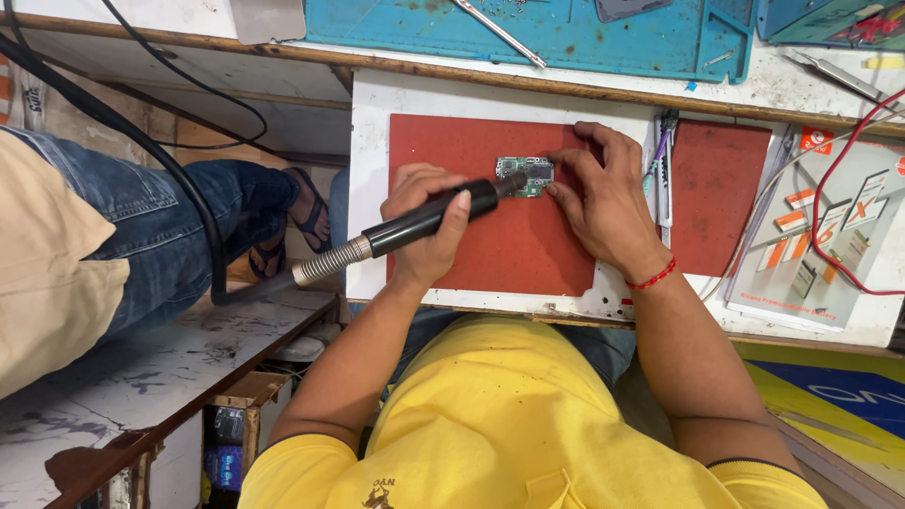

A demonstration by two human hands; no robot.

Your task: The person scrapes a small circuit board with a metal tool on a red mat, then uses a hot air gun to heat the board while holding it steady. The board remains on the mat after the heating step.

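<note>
A small green circuit board [521, 173] lies on a red mat [509, 250] on top of a white work board [368, 141]. My left hand [426, 247] grips a black hot-air handpiece [415, 224] with a metal spring collar, and its nozzle points at the circuit board's left edge. My right hand [603, 203], with a red thread band at the wrist, rests on the mat. Its fingertips touch the board's right side and hold it down.
A second red mat [716, 193] lies to the right, with thin hand tools [665, 174] between the two mats. A blue mat [584, 38] is at the back. A red wire [830, 207] crosses a printed card [811, 259]. Another person's jeans-clad legs [160, 236] are at left.
</note>
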